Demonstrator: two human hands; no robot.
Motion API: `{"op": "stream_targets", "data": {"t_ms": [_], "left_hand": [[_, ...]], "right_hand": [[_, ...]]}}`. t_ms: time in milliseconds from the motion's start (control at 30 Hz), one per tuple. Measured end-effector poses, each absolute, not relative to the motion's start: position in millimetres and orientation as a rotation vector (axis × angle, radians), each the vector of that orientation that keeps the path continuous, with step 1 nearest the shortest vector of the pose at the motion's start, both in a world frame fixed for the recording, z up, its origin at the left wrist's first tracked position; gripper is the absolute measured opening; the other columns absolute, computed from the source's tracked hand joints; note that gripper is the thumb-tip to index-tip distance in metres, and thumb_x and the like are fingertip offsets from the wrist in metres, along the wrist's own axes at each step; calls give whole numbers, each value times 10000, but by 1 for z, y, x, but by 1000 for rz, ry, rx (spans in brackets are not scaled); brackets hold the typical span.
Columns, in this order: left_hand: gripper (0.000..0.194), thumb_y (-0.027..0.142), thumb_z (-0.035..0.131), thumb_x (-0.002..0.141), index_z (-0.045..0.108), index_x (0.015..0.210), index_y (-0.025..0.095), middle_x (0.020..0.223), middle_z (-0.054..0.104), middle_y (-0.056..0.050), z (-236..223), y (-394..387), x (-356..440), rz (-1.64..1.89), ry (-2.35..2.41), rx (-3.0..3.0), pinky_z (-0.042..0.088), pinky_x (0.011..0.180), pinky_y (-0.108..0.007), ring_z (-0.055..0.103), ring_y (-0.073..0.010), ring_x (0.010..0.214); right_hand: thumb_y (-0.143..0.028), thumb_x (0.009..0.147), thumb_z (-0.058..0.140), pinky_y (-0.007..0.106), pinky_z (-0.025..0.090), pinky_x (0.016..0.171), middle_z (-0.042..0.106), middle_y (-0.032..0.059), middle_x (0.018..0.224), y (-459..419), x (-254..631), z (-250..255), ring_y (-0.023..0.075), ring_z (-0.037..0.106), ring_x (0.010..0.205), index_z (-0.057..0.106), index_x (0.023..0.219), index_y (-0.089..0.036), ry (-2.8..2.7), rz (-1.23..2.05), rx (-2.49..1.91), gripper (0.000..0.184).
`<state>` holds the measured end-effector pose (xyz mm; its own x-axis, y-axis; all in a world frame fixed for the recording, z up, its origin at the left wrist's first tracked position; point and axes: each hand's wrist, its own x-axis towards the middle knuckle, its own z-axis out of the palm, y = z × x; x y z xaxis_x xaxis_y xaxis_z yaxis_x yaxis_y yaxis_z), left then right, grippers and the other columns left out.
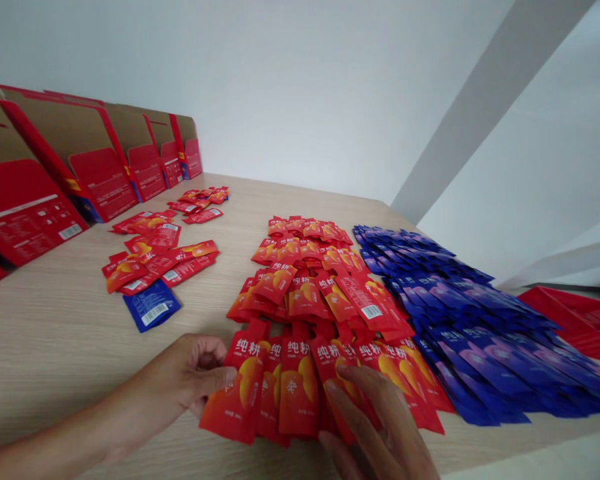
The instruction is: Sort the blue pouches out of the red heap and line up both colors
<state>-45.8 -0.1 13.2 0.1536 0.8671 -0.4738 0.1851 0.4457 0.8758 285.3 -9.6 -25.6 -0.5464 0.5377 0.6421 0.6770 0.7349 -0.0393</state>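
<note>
My left hand (pixel 195 373) is closed on the left edge of a red pouch (pixel 237 387) with a yellow fruit print, thumb on its front. This pouch is at the left end of the nearest row of overlapping red pouches (pixel 299 387). Over the right half of that row is my right hand (pixel 375 427), its fingers apart and touching the pouch fronts; I see no clear grip. Behind it lie more rows of red pouches (pixel 305 293), one showing its barcode side (pixel 370 300).
Rows of blue pouches (pixel 480 300) cover the table's right side, beside a red box (pixel 575 320). At left lie loose red pouches (pixel 153 260) and a blue pouch (pixel 151 305). Opened red cartons (pixel 103 177) stand along the left edge. A white wall (pixel 300 100) rises behind.
</note>
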Motion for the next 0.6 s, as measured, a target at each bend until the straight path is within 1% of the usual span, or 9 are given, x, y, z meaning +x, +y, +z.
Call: {"op": "stream_targets", "data": {"t_ms": [67, 133, 167, 267, 333, 400, 500, 600], "left_hand": [[618, 766, 801, 673, 666, 839, 187, 703, 703, -1, 8, 3, -45, 593, 1385, 1104, 409, 517, -228, 562, -122, 561], [658, 832, 731, 663, 583, 818, 209, 575, 606, 39, 5, 6, -46, 493, 1441, 1166, 360, 439, -226, 468, -103, 447], [672, 854, 702, 657, 547, 830, 223, 543, 577, 54, 4, 8, -47, 443, 1465, 1182, 342, 414, -226, 437, -99, 411], [698, 880, 656, 630, 438, 868, 261, 517, 544, 82, 5, 12, -48, 366, 1506, 1195, 318, 385, -227, 422, -109, 377], [682, 879, 628, 647, 402, 859, 270, 509, 514, 90, 8, 14, -48, 307, 1524, 1230, 324, 385, -235, 424, -120, 394], [626, 853, 598, 712, 422, 815, 261, 531, 512, 71, 13, 16, -48, 220, 1544, 1330, 330, 410, -241, 433, -126, 441], [556, 777, 567, 822, 488, 738, 234, 623, 577, 18, 21, 18, -50, 132, 1553, 1556, 339, 486, -253, 490, -146, 561], [528, 734, 586, 842, 536, 707, 226, 673, 611, -3, 33, 22, -56, 67, 1591, 1712, 316, 529, -274, 511, -169, 626]], "right_hand": [[-314, 1033, 696, 442, 657, 1042, 710, 137, 1383, -11, 286, -25, 309, 729, 1250, 710, 1389, -235, -2273, -284, -936, 365], [-311, 1034, 693, 438, 655, 1046, 708, 134, 1386, -13, 287, -25, 307, 729, 1251, 708, 1398, -237, -2259, -291, -960, 372], [-313, 1034, 692, 433, 655, 1045, 708, 133, 1385, -13, 288, -25, 304, 731, 1246, 710, 1398, -238, -2258, -299, -958, 372], [-307, 1032, 690, 423, 653, 1045, 710, 129, 1374, -14, 292, -26, 297, 739, 1226, 722, 1382, -241, -2250, -313, -954, 357], [-296, 1033, 686, 427, 649, 1050, 716, 126, 1355, -14, 294, -27, 296, 739, 1221, 725, 1375, -243, -2234, -311, -975, 348], [-298, 1034, 686, 435, 644, 1060, 719, 124, 1341, -13, 296, -29, 297, 738, 1223, 725, 1371, -242, -2222, -304, -990, 344], [-346, 1036, 694, 433, 637, 1067, 714, 121, 1348, -10, 299, -31, 297, 732, 1234, 727, 1363, -243, -2222, -298, -969, 345], [-454, 1041, 687, 427, 633, 1070, 711, 120, 1359, -5, 302, -33, 296, 731, 1234, 714, 1393, -253, -2251, -283, -902, 406]]}}
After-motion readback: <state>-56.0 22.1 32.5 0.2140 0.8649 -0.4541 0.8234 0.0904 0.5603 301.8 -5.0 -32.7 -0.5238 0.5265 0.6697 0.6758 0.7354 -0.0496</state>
